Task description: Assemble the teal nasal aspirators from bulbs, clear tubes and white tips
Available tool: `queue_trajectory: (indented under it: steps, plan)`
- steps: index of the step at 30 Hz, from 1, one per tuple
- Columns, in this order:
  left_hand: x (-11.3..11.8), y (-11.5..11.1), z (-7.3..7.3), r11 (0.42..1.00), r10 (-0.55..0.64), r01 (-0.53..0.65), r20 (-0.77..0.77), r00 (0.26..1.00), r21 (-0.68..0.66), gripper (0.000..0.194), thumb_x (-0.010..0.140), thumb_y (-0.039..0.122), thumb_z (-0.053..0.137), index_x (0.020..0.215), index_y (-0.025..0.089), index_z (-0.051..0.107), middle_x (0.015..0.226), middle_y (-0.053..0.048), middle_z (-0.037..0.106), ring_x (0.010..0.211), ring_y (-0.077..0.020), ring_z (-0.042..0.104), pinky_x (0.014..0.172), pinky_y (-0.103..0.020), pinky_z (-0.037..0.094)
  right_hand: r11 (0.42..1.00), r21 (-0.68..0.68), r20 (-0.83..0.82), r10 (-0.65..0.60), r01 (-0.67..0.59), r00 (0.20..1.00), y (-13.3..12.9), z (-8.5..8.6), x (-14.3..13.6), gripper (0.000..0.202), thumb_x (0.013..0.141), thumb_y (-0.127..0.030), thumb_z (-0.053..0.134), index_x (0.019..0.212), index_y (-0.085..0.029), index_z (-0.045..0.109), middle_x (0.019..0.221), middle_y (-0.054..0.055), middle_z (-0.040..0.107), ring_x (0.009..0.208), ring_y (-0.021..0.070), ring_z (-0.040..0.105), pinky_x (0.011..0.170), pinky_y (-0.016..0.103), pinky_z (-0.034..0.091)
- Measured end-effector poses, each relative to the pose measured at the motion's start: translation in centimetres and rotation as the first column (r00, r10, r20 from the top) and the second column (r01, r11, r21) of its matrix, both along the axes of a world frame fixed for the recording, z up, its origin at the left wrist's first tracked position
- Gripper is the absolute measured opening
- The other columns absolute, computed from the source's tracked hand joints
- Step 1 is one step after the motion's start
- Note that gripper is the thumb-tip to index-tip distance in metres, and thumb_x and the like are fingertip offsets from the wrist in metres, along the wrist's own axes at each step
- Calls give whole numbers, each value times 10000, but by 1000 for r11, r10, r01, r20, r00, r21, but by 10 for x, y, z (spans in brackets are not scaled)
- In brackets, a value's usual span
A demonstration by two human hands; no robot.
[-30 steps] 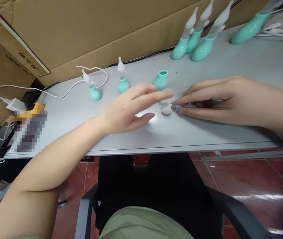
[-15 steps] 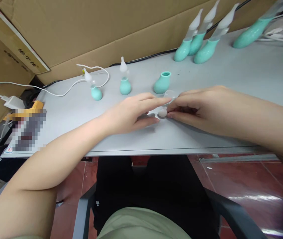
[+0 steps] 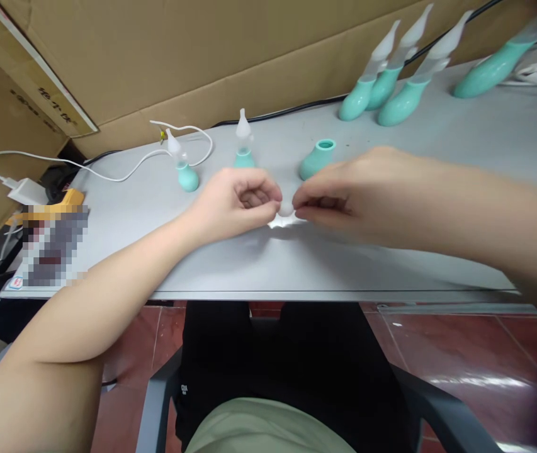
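Between my two hands is a small translucent plastic piece, mostly covered by fingers, with a bright patch on the table just under it. My left hand pinches its left side, and my right hand pinches it from the right. Behind my right hand sits an open-necked mint-green rubber bulb, with no tube in its mouth. Farther left stand two small nasal aspirators, one partly hidden behind my left hand and another beside a white cable.
Several larger mint-green aspirators with white tips lean by the cardboard wall at the back right. A white cable runs to a white plug on the left. The grey table ends close to my lap.
My left hand has closed from spread fingers into a pinch. The right hand and the plastic piece have shifted left, and the piece is more covered. The view has shifted slightly.
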State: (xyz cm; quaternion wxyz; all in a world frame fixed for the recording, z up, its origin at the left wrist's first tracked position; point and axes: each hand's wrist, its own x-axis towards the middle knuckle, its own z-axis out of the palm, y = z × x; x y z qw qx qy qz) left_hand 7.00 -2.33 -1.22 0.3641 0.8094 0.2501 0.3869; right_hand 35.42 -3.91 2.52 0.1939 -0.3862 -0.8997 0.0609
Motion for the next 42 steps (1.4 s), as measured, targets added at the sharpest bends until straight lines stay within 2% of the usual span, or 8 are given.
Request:
queue_trajectory:
  steps: [3, 7, 11, 15, 18, 22, 29, 42]
  plan:
    - [-5, 0, 8, 979, 97, -80, 84, 992, -185, 113, 1010, 126, 879, 976, 228, 845, 855, -15, 907, 793, -180, 934, 739, -303, 807, 997, -31, -43, -69, 68, 997, 10, 30, -1, 252, 913, -81, 900, 853, -325, 929, 727, -75, 815, 597, 181, 697, 586, 368, 468]
    - [-9, 3, 14, 957, 206, -172, 132, 970, -234, 176, 1046, 204, 970, 963, 229, 816, 926, -16, 945, 876, -220, 990, 873, -392, 900, 998, -55, -307, -44, 28, 951, 22, 52, -5, 247, 907, -85, 958, 932, -328, 1001, 708, -82, 797, 628, 134, 723, 585, 290, 507]
    - [-12, 9, 9, 958, 230, -188, 186, 955, -217, 197, 1091, 230, 959, 963, 227, 809, 984, -10, 956, 969, -227, 1016, 934, -402, 908, 964, -234, -575, -31, -128, 818, 23, 37, -18, 186, 956, -101, 955, 952, -274, 1023, 789, -36, 863, 714, 152, 800, 663, 295, 622]
    - [-19, 18, 0, 963, 256, -245, 98, 962, -114, 164, 1174, 341, 948, 1141, 245, 819, 1058, -26, 964, 1044, -250, 1024, 928, -415, 904, 949, -226, -748, -24, -220, 663, 20, 13, -27, 191, 974, -69, 927, 975, -235, 1022, 898, -9, 911, 848, 197, 891, 850, 370, 783]
    - [-23, 22, -5, 967, 248, -243, 55, 967, -79, 264, 1195, 434, 950, 1344, 260, 819, 1086, -41, 967, 1086, -272, 1026, 933, -417, 899, 955, -217, -752, -33, -200, 659, 21, 4, -29, 174, 982, -74, 929, 984, -223, 1018, 968, 2, 938, 949, 227, 936, 1003, 425, 844]
    - [-21, 22, -8, 968, 230, -223, 51, 972, -113, 295, 1227, 444, 915, 1439, 254, 839, 1136, -56, 976, 1143, -290, 1029, 988, -438, 904, 966, -211, -752, -63, -150, 656, 23, 1, -27, 141, 957, -117, 976, 1004, -243, 1018, 997, -15, 954, 1004, 237, 955, 1008, 407, 847]
    - [-16, 19, -6, 963, 230, -209, 110, 967, -172, 153, 1233, 305, 893, 1379, 258, 896, 1170, -37, 995, 1134, -260, 1030, 1008, -421, 904, 980, -181, -715, -72, -84, 695, 19, 1, -28, 97, 993, -141, 987, 994, -230, 1025, 943, 5, 941, 916, 214, 915, 908, 356, 793]
    - [-17, 18, -5, 970, 174, -150, 118, 978, -193, 299, 1223, 498, 961, 1388, 255, 905, 1250, -35, 998, 1182, -264, 1030, 1050, -404, 901, 936, -263, -800, -75, -235, 595, 17, 5, -34, 212, 997, 0, 933, 923, -196, 963, 919, 7, 927, 823, 163, 875, 876, 324, 789]
